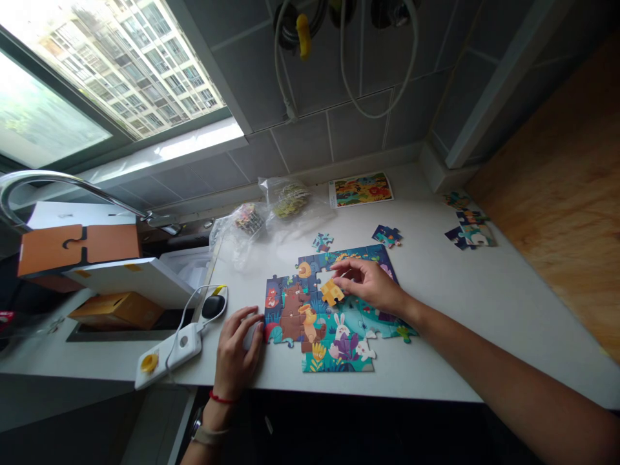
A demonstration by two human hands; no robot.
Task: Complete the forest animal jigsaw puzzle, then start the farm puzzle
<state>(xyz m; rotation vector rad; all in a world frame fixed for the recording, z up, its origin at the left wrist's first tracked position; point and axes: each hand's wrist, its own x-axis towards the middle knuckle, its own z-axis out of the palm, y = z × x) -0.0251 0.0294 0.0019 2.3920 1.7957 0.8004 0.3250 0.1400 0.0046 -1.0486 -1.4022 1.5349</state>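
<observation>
On white counter (436, 278) | jigsaw (334, 326) | teal and navy | animal-printed | uneven-edged

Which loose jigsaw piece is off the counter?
The yellow, knobbed jigsaw piece pinched in the right hand. The other loose, multicoloured pieces lie on the white countertop, untouched by either hand.

no legible text or numbers

A power strip (178, 347) lies near an orange box (51, 253) and faucet (163, 223).
</observation>
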